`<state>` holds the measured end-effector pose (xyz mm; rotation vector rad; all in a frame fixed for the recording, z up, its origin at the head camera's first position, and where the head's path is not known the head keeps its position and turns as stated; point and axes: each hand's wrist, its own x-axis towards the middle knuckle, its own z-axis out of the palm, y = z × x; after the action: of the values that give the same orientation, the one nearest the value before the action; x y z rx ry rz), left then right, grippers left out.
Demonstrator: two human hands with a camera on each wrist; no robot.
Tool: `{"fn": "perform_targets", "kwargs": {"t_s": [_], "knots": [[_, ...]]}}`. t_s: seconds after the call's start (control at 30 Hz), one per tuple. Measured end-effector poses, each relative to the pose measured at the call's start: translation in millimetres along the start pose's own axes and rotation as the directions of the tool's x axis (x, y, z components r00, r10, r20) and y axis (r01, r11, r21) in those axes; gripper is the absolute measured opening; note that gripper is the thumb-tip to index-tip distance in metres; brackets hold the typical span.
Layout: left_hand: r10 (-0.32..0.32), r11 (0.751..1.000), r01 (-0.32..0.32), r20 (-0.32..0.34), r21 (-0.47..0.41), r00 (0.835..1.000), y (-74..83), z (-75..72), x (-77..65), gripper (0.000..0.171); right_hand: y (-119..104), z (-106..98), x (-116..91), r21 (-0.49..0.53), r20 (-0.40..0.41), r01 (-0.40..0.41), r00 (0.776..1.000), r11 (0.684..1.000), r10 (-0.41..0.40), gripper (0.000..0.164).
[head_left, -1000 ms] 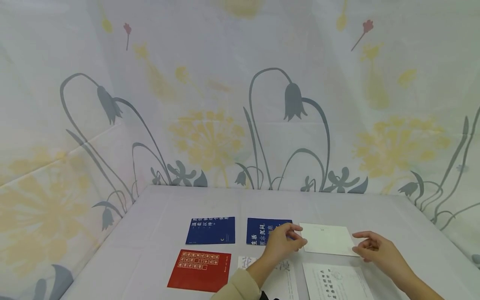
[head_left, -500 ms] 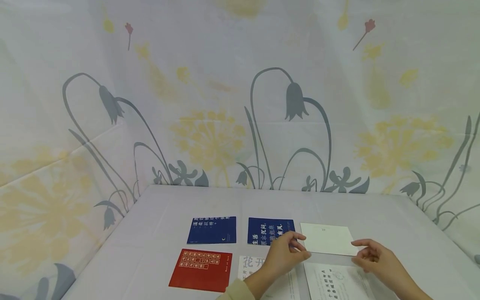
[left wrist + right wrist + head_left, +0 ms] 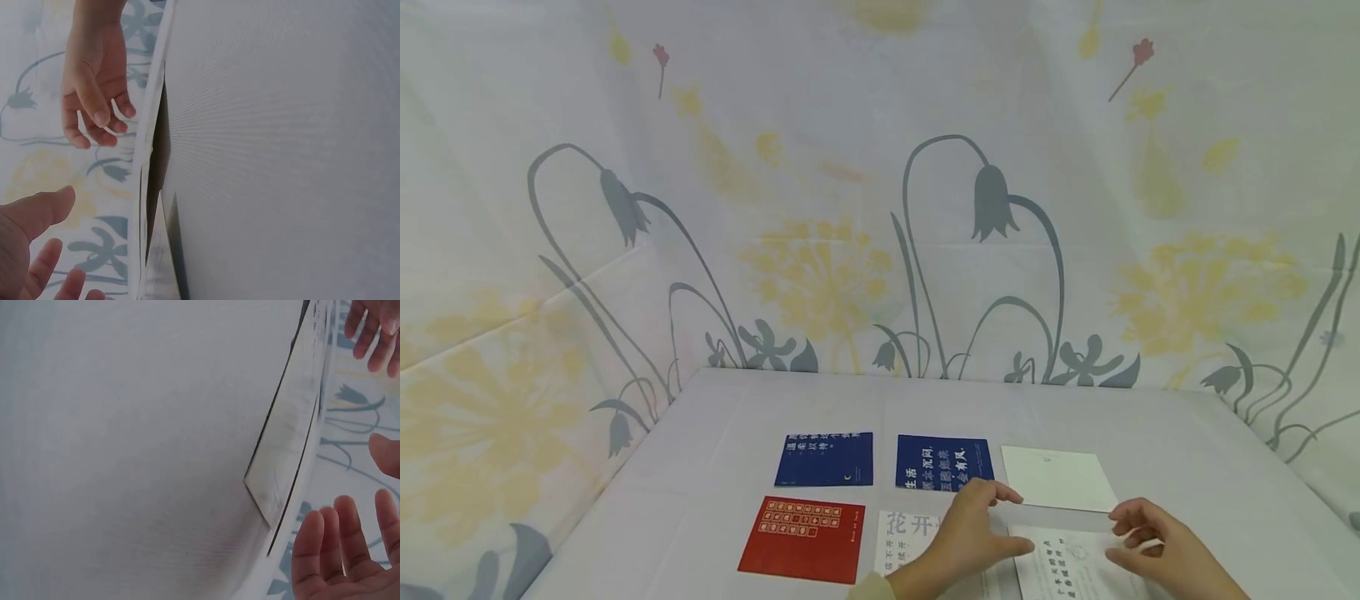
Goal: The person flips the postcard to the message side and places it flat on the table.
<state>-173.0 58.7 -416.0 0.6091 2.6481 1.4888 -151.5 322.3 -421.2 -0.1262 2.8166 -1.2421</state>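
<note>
Carefully: your left hand [image 3: 964, 537] and right hand [image 3: 1165, 550] hang loosely spread, both empty; the printed card [image 3: 1054, 562] between and below them might slide if brushed, knocking the plain card [image 3: 1056, 479] just beyond askew.

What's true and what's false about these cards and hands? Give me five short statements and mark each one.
1. Neither the left hand nor the right hand is holding a card. True.
2. The red card lies nearer the person than the two blue cards. True.
3. The two blue cards overlap. False: they lie apart.
4. The pale card is at the right end of the back row. True.
5. The red card is blank. False: printed characters show on it.
</note>
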Motion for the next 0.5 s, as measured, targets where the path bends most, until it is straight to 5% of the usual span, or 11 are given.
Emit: {"fn": "perform_targets", "kwargs": {"t_s": [0.17,0.27,0.4,0.5], "knots": [[0.013,0.994,-0.019,0.061,0.108,0.998,-0.4,-1.0,-3.5,0.042,-1.4,2.9,-0.3,-0.038,0.039,-0.132,0.990,0.991,0.133,0.049],[0.029,0.982,-0.049,0.110,0.181,0.993,-2.1,-0.5,-4.8,0.044,1.9,3.1,-1.3,-0.039,0.076,-0.134,0.988,0.990,0.136,0.050],[0.049,0.951,-0.100,0.176,0.291,0.983,-4.1,1.0,-5.6,0.046,13.2,-1.1,-3.3,-0.054,0.155,0.056,0.987,0.997,-0.047,0.044],[0.032,0.935,-0.105,0.213,0.339,0.976,-3.9,2.0,-4.9,0.048,23.0,-2.9,-1.9,-0.064,0.193,0.222,0.959,0.973,-0.206,0.034]]}}
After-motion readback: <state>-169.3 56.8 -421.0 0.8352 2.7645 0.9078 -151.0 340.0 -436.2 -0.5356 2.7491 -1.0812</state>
